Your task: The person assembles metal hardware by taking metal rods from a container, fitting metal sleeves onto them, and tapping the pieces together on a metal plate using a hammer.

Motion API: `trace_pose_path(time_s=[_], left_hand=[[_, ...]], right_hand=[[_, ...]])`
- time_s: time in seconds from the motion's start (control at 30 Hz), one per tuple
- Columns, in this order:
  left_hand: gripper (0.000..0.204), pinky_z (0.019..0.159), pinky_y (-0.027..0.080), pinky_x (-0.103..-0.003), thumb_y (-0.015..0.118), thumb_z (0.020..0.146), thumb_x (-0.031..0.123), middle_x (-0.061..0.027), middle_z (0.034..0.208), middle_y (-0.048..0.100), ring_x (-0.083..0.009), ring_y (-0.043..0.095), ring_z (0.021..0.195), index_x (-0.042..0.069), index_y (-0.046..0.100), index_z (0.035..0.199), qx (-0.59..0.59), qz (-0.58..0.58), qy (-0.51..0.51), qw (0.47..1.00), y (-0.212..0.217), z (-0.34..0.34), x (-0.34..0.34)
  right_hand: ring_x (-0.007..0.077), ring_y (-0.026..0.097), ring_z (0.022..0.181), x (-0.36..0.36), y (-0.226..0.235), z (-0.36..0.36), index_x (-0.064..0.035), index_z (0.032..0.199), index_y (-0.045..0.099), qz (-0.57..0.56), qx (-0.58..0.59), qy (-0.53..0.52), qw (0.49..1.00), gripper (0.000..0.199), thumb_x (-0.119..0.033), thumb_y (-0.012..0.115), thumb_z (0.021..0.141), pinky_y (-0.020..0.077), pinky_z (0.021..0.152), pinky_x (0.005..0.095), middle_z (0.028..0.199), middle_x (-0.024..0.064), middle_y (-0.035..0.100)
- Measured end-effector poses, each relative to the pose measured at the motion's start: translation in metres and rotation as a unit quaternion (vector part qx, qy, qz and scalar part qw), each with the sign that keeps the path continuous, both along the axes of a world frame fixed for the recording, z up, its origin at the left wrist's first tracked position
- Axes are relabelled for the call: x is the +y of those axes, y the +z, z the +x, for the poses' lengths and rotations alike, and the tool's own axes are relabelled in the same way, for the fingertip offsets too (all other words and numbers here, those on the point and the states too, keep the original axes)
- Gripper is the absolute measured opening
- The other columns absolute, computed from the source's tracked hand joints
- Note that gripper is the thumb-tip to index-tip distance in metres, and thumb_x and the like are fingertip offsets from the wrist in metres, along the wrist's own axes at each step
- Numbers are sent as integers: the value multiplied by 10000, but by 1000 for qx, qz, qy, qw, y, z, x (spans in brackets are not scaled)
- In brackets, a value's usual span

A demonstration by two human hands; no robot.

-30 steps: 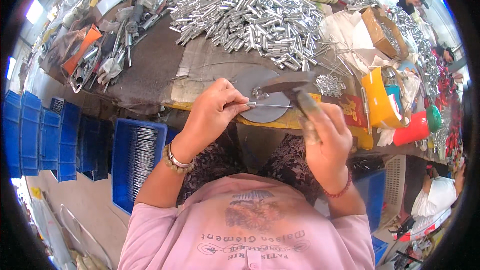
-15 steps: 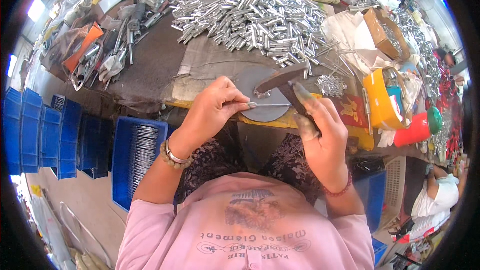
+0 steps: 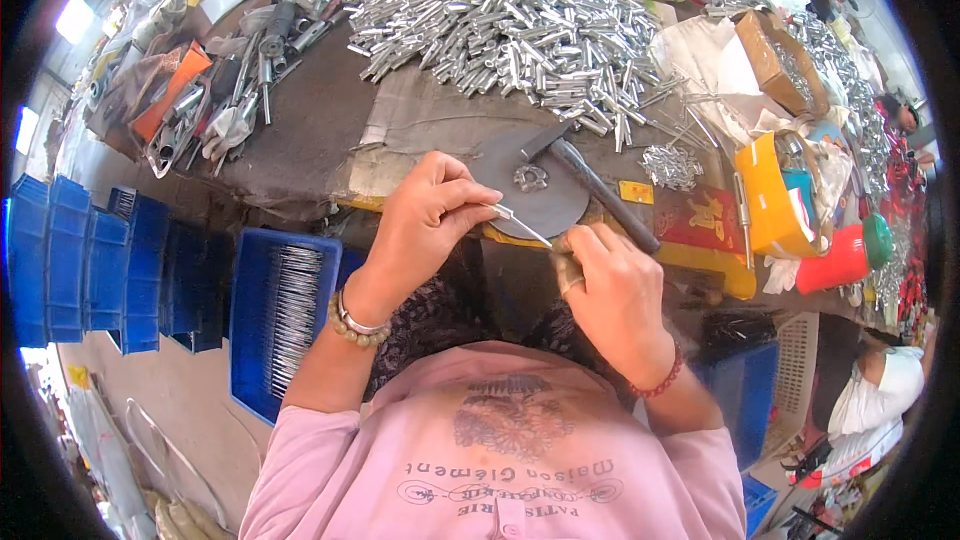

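A thin metal rod (image 3: pixel 524 227) with a small metal sleeve at its left end is held between my two hands, over the near edge of a round grey plate (image 3: pixel 490 165). My left hand (image 3: pixel 430 215) pinches the sleeve end. At the other end, the fingers of my right hand (image 3: pixel 615 285) close on the rod's tip. A hammer (image 3: pixel 605 198) lies on the plate, its dark handle slanting toward me past the right hand. Near the plate's middle sits a small ring-shaped metal piece (image 3: pixel 531 178).
A large heap of short metal tubes (image 3: pixel 510 35) covers the bench's far side. Tools and scraps (image 3: pixel 230 80) lie left. To the right stand a yellow container (image 3: pixel 775 200) and a red jar with a green lid (image 3: pixel 832 258). A blue bin of thin rods (image 3: pixel 245 330) sits at lower left.
My right hand has let go of the hammer, which now lies on the plate, and has moved down to grip the rod's free end. The rod now tilts down to the right.
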State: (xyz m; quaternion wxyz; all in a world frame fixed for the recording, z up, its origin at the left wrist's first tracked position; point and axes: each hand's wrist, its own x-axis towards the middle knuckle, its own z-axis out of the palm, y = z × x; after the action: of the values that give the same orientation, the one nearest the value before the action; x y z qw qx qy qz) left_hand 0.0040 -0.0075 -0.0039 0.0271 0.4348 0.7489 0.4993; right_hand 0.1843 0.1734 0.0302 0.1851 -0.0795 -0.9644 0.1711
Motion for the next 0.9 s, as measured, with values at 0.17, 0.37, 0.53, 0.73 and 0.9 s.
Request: trace_pose_path(time_s=[0.17,0.37,0.53,0.73,0.9], left_hand=[[347,734,537,-315,803,962,9,-73,1032,713,-170,678,865,66,775,1303,-4,67,93,993,-10,32,-4],[644,669,520,-224,655,1110,97,-75,1074,781,-68,640,743,106,393,1698,-387,69,45,918,-5,54,-9],[672,607,459,-193,723,1060,90,-50,1048,777,-40,590,729,97,425,1663,-481,131,28,866,-9,53,-15],[689,639,430,-187,807,976,14,24,997,674,-27,571,783,93,487,1581,-463,219,68,856,-14,50,-37],[592,665,445,-208,778,993,58,19,1005,680,-41,582,804,96,515,1521,-365,170,229,886,-32,18,-118]], right_hand=[[263,683,662,-3,-1,3,-25,1128,703,-344,-133,26,929,208,-88,789,949,556,655,400,834,128,727],[68,618,717,-18,-13,9,17,1207,699,-552,-178,4,815,225,-81,760,1014,510,641,286,822,47,706],[71,619,713,-30,-13,5,14,1229,695,-575,-176,18,799,231,-39,743,1010,513,650,268,852,31,717],[88,682,768,-43,-13,-5,13,1214,694,-544,-167,68,819,195,33,706,1021,558,702,249,926,52,752],[108,706,891,-11,-18,-8,11,1341,700,-449,-14,7,894,250,-50,678,1099,576,758,244,1046,67,732]])
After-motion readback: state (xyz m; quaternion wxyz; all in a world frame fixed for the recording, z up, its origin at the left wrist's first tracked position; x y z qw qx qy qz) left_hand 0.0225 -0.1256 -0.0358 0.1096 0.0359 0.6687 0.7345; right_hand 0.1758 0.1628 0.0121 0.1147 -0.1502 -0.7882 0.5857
